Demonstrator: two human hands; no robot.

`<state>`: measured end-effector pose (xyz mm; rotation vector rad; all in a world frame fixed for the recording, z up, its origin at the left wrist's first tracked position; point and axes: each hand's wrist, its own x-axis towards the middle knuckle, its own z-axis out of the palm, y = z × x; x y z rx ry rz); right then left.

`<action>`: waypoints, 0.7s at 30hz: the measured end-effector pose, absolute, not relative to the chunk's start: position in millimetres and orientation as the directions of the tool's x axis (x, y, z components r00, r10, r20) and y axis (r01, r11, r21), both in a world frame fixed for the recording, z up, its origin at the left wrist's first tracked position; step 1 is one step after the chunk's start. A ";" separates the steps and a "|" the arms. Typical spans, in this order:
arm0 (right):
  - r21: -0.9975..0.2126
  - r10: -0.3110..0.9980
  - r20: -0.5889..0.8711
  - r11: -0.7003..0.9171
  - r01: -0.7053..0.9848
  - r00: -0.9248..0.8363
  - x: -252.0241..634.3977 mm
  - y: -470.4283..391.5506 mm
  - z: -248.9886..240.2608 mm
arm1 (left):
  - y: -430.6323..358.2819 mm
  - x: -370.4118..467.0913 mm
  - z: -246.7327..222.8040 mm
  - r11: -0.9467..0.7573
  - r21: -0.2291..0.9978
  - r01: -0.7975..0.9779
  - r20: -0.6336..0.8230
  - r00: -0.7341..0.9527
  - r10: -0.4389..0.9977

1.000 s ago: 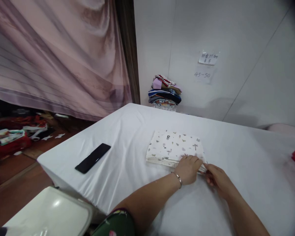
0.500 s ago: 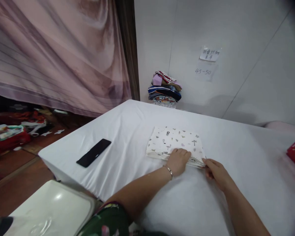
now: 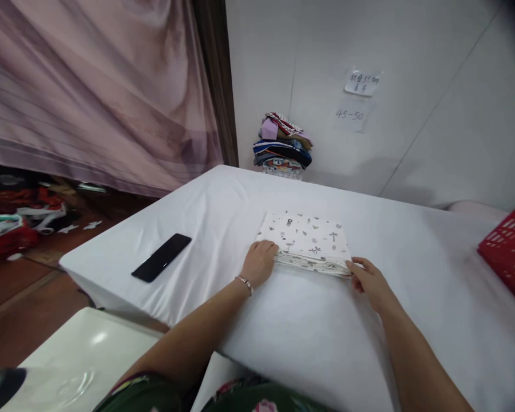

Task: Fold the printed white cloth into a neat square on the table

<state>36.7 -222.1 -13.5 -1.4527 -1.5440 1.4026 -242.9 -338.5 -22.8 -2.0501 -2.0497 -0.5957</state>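
Observation:
A folded white cloth (image 3: 304,236) with small printed plants and animals lies on the white-covered table (image 3: 321,337). Its layered edge faces me. At the near left corner, my left hand (image 3: 260,262) grips the cloth, fingers curled over the top and thumb hidden. My right hand (image 3: 368,279) pinches the near right corner between thumb and fingers. A bracelet circles my left wrist.
A black phone (image 3: 162,257) lies on the left of the table. Folded clothes (image 3: 282,143) are stacked at the far edge by the wall. A red basket (image 3: 508,246) stands at right; a pale stool (image 3: 90,349) is at lower left.
My left hand has slid left along the cloth's near edge, from its middle to the left corner. My right hand stays at the right corner. More of the red basket shows.

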 end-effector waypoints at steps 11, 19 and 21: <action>-0.944 0.967 -0.177 -0.115 0.311 -0.182 30.9 -224.2 -11.7 | -341.8 -249.9 -20.9 0.014 0.177 0.984 0.358 -0.078 0.931; -0.903 0.963 -0.189 -0.094 0.419 -0.191 34.4 -222.8 -12.1 | -339.9 -254.6 -27.2 -0.027 0.238 0.971 0.385 -0.068 0.920; -0.895 0.960 -0.202 -0.099 0.435 -0.196 35.2 -221.6 -12.4 | -340.0 -256.4 -29.9 -0.067 0.273 0.960 0.413 -0.053 0.909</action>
